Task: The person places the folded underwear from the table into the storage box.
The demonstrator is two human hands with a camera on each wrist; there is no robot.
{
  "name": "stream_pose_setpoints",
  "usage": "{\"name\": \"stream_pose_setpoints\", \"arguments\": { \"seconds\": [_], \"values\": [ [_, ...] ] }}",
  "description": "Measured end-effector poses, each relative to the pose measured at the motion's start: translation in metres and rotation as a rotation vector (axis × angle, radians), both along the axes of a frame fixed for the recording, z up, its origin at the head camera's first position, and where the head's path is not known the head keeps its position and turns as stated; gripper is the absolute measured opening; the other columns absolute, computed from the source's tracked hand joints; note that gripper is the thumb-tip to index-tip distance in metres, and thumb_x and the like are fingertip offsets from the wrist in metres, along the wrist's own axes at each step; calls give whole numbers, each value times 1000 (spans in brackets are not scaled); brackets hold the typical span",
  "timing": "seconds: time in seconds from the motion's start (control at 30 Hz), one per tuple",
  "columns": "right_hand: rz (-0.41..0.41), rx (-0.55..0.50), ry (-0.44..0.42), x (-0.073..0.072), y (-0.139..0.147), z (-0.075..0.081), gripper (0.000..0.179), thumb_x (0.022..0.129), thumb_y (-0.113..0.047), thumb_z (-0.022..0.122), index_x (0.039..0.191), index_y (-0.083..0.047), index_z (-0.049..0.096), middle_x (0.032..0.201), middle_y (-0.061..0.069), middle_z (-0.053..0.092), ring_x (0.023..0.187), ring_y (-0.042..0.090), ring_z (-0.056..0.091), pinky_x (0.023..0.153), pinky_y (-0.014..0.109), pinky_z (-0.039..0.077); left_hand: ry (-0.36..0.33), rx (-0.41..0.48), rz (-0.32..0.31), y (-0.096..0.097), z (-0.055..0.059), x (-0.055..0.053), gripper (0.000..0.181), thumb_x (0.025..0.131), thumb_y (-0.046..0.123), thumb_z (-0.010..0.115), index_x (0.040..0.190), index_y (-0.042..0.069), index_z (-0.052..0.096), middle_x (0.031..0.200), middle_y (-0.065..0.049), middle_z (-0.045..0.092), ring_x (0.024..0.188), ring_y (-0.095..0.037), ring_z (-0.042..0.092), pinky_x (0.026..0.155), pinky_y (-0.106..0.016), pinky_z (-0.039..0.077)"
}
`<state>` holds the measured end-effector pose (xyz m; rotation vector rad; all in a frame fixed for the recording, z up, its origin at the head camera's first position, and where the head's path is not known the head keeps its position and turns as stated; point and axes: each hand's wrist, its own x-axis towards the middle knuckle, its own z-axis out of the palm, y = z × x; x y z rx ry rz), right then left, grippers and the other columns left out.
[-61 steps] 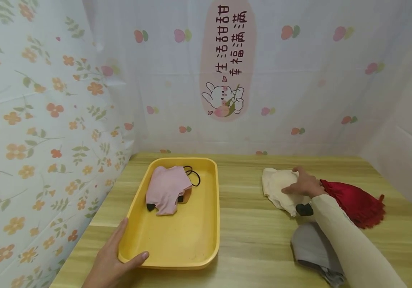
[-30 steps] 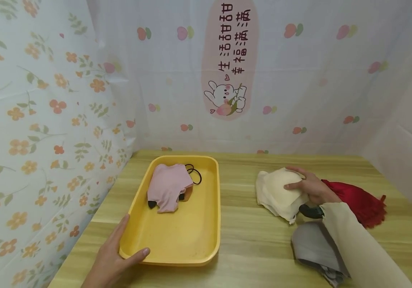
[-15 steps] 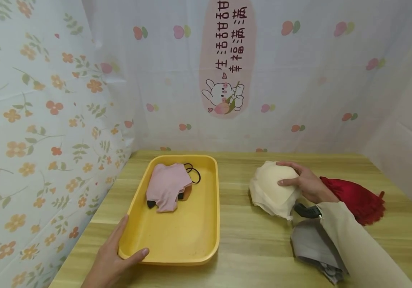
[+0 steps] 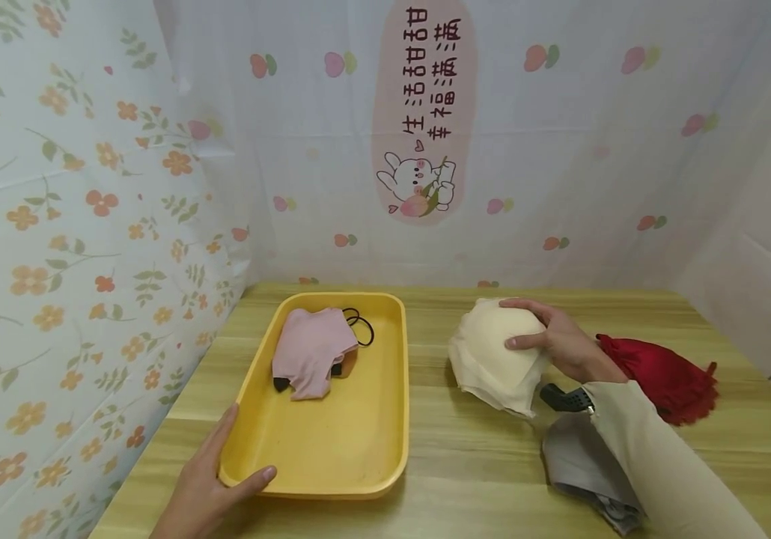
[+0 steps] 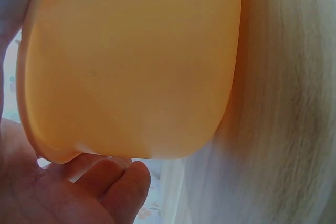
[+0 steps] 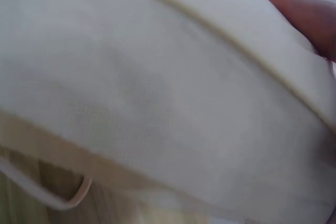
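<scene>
The wood-grained desk (image 4: 449, 471) bears a yellow tray (image 4: 331, 449), and apart from the tray on its right is a cream garment (image 4: 493, 337), with a red garment (image 4: 668, 378) farther right, a grey cloth (image 4: 577, 457) nearer the person and a pink garment (image 4: 311, 352) inside the tray. The left hand (image 4: 206, 479) grips the tray's near left corner, while the right hand (image 4: 564, 344) holds the cream garment between thumb and fingers. Thin black loops (image 4: 362, 318) lie beside the pink garment.

Floral sheeting (image 4: 82, 292) and a wood-grain tabletop (image 4: 469, 464) suggest a homelike corner.
</scene>
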<state>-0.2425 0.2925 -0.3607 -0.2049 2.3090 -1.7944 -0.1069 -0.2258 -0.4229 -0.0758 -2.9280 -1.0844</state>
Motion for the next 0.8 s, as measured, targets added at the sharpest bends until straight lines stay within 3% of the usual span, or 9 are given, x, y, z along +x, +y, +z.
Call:
{"name": "stream_pose_setpoints", "arguments": {
  "seconds": [0.47, 0.8],
  "values": [
    [58, -138, 13, 4, -41, 13, 72, 88, -4, 74, 151, -18, 42, 145, 5, 39, 112, 16, 61, 85, 35, 62, 16, 11, 3, 0, 0, -1, 109, 81, 44, 79, 161, 4, 16, 163, -29, 25, 143, -55, 34, 110, -70, 36],
    [73, -159, 8, 7, -72, 18, 71, 86, -6, 76, 149, -18, 45, 150, 11, 36, 115, 23, 59, 84, 38, 62, 31, 10, 2, -1, -1, 1, 110, 80, 44, 80, 161, 5, 17, 163, -28, 26, 142, -54, 36, 110, -69, 37]
  ]
}}
